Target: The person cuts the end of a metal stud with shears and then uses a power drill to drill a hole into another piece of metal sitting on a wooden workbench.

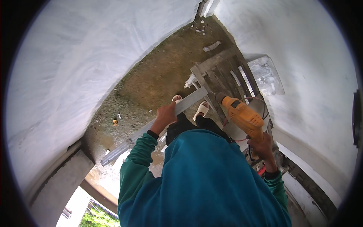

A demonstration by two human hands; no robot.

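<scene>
My left hand (165, 115) is wrapped round a long grey metal bar (192, 100), which slants from the lower left up to the middle of the head view. In my right hand (262, 146) is an orange power drill (242, 112), gripped by its handle. The drill's dark chuck points up and left, close to the bar's far end; whether a bit touches the metal I cannot make out. Behind the chuck stands a worn wooden chair-like frame (211, 62) with slats.
My feet in pale slippers (201, 109) stand on a rough, damp floor (151, 81) with scattered scraps. White walls rise on the left (72, 64) and right (302, 49). A clear plastic sheet (266, 77) lies against the right wall. A reddish cord (254, 98) runs beside the drill.
</scene>
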